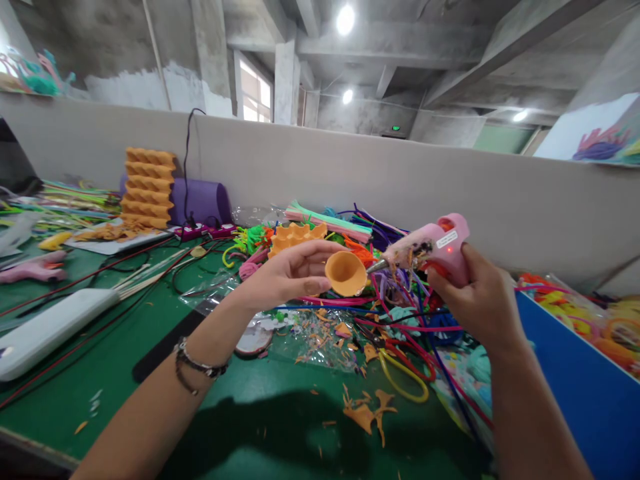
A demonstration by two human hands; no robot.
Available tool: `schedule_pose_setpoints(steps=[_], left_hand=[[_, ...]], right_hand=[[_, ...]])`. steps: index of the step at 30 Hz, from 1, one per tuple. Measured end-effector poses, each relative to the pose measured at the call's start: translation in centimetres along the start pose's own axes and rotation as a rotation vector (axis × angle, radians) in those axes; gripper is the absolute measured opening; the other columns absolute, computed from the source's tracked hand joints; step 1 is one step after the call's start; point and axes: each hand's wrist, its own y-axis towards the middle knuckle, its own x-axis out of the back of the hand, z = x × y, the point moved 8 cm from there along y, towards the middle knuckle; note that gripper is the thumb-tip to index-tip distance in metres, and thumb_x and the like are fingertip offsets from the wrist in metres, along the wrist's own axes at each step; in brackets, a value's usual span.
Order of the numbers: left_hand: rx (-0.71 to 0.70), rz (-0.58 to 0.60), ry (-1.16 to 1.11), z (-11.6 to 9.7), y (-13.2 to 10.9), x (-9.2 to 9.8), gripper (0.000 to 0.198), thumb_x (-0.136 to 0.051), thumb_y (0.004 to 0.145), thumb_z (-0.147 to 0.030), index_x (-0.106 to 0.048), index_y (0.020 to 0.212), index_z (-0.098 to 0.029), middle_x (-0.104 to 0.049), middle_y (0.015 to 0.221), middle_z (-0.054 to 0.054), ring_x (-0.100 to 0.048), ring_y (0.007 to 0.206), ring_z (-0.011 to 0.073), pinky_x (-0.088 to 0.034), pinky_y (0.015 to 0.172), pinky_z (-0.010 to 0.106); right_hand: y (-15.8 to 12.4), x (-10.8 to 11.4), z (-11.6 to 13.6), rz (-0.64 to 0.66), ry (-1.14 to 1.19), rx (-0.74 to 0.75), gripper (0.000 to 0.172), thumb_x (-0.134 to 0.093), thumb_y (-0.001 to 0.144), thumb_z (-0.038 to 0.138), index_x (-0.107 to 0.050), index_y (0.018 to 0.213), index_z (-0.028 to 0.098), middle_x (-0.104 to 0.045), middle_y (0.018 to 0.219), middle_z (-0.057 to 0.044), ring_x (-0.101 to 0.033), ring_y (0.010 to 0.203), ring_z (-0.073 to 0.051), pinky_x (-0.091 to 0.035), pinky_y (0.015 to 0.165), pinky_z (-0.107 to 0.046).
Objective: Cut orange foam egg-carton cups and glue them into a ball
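A small orange cup-shaped piece (346,273), perhaps cut from an egg-carton-like tray, is held at its left side by the fingers of my left hand (295,273). Its hollow faces me. My right hand (483,297) grips a pink hot glue gun (425,247) by its handle, and a small red light glows on the gun's body. The metal nozzle (377,267) points left, at or very close to the cup's right rim; whether they touch I cannot tell. Glue and dark residue coat the gun's front.
Behind my hands lie pipe cleaners (330,223) and a bumpy orange piece (297,237). Orange scraps (367,413) litter the green table (280,427). On the left are a white device (60,333), another pink glue gun (35,267) and cords. A blue box side (575,380) stands right.
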Motion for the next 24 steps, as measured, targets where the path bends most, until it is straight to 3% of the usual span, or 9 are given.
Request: schedule_pose_setpoints(steps=[24], left_hand=[[0.001, 0.006, 0.078, -0.32, -0.12, 0.16, 0.034, -0.067, 0.072, -0.016, -0.061, 0.104, -0.023, -0.065, 0.103, 0.003, -0.062, 0.089, 0.014, -0.05, 0.07, 0.018]], right_hand=[[0.02, -0.27, 0.11, 0.036, 0.043, -0.024, 0.027, -0.048, 0.063, 0.045, -0.031, 0.057, 0.025, -0.031, 0.038, 0.007, -0.027, 0.036, -0.01, -0.024, 0.037, -0.026]])
